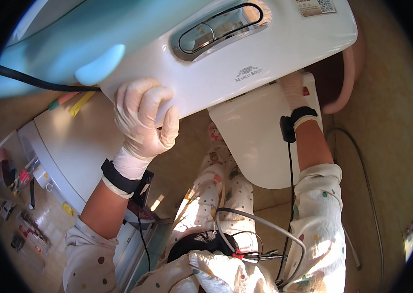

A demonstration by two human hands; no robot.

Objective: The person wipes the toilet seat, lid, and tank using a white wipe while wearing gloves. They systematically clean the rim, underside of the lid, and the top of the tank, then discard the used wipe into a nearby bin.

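Observation:
The white lid of a toilet tank (pixel 206 80), with a chrome dual flush button (pixel 221 31) set in its top, fills the upper middle. My left hand (pixel 144 113), in a pale thin glove, rests at the left end of the lid, fingers curled over its edge and thumb apart. My right hand (pixel 293 86), gloved too and partly blurred, is at the tank's front edge, above the hinge side of the closed white toilet seat lid (pixel 265 135). The tank hides its fingertips. A small red mark (pixel 305 91) shows beside that hand.
A pink plastic basin or bucket (pixel 347 77) stands right of the tank. A grey hose (pixel 364 164) runs along the tiled floor. At the left are a white counter edge (pixel 56 168), a yellow strip (pixel 81 104) and small bottles and items. A black cable (pixel 45 82) meets the tank's left end.

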